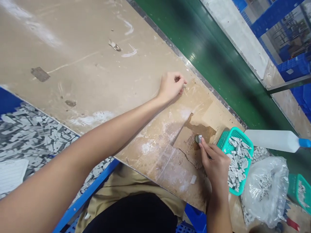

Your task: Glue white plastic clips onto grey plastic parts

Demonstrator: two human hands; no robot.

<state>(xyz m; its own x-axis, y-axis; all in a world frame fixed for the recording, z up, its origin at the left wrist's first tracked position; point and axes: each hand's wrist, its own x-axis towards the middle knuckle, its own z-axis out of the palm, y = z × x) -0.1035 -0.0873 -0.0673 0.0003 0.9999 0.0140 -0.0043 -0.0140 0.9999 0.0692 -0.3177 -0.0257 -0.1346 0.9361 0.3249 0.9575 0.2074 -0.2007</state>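
Note:
My right hand [215, 163] is closed, pinching a small light-grey piece [200, 138] between thumb and fingers. The piece is right at a small round dark object [196, 139], whose kind I cannot make out, on a wet-stained sheet of cardboard [182, 139]. My left hand [172, 85] is curled shut over the table near its far edge; whatever its fingers hold, if anything, is hidden. Beside my right hand stands a green plastic basket [251, 152] with several grey-white pieces [239, 155] in it.
Beyond the wooden table [80, 64] runs a green conveyor belt [194, 42]. At right are a white bottle [272, 139] with a blue cap, a clear plastic bag [267, 194] and another green basket [293, 189]. A blue-edged bin of grey pieces [48, 139] sits at left.

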